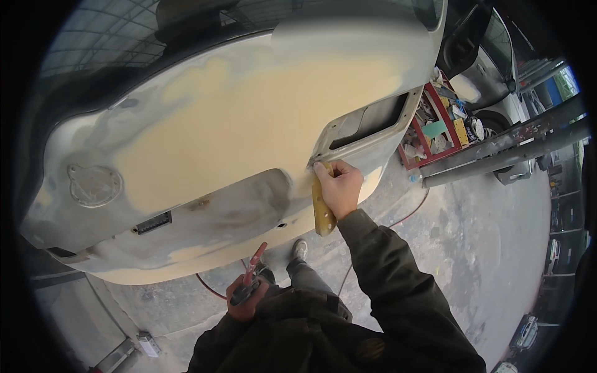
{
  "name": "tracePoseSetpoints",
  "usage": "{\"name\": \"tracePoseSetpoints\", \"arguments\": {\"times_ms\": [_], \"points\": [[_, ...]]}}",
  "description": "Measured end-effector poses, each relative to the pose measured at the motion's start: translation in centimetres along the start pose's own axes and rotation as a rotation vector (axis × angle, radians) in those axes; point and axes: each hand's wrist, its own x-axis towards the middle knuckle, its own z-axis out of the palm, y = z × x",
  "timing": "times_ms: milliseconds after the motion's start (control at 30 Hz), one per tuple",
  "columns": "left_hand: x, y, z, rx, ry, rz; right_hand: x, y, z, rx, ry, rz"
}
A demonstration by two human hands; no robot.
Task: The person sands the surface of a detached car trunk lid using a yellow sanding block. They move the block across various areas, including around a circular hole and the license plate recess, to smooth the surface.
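Note:
A vehicle's rear panel, grey with large beige filler patches, fills the upper middle. My right hand grips a folded yellow sanding sheet with holes, its thumb up by the lower left corner of a rectangular lamp opening. Low at the middle, my left hand is closed on a dark air tool with a red part, held below the panel's lower edge. A round recess sits at the panel's left.
A red cart crammed with cans and supplies stands at the right, behind grey posts and beside another car. Red hoses cross the concrete floor. My shoe is under the bumper.

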Motion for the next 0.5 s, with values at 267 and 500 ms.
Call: {"name": "tracePoseSetpoints", "arguments": {"times_ms": [267,500], "points": [[1.1,1.8,5.0,-0.167,-0.058,0.393,-8.4,4.8,-0.9,0.716,-0.678,0.707],[2.9,2.9,10.2,0.035,-0.107,0.519,-14.9,15.1,1.7,1.189,-0.88,0.719]]}}
